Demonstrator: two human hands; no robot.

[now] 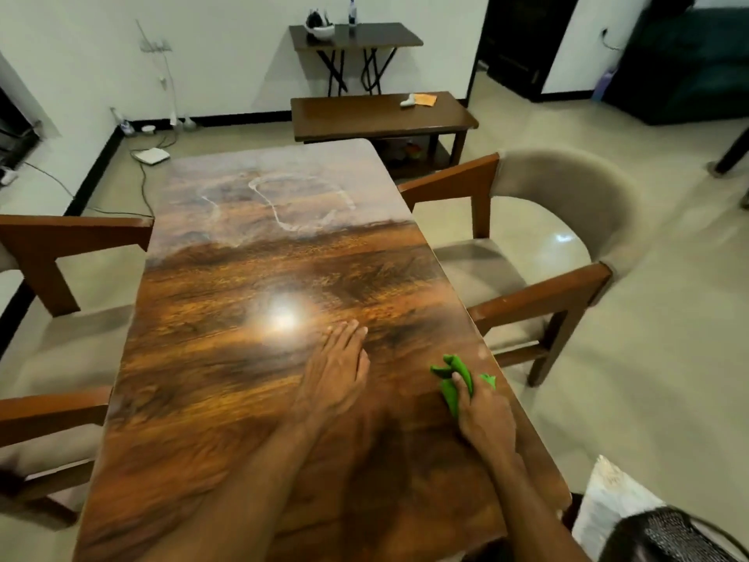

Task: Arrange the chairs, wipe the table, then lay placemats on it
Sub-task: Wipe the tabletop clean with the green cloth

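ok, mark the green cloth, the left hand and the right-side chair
green cloth [458, 371]: head view, bunched upper fold.
left hand [336, 361]: head view, back of the hand.
right-side chair [567, 184]: head view, padded backrest.

Two chairs: left-edge chair [60, 350], right-side chair [567, 208]. Three tables: dining table [243, 379], low table [364, 115], top-centre side table [379, 34]. One green cloth [456, 381]. Two hands: left hand [336, 371], right hand [486, 417].

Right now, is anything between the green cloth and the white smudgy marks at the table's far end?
No, nothing visible. The right hand grips the green cloth near the table edge, and only bare wood lies between it and the white streaks. The left hand rests flat, off to the left.
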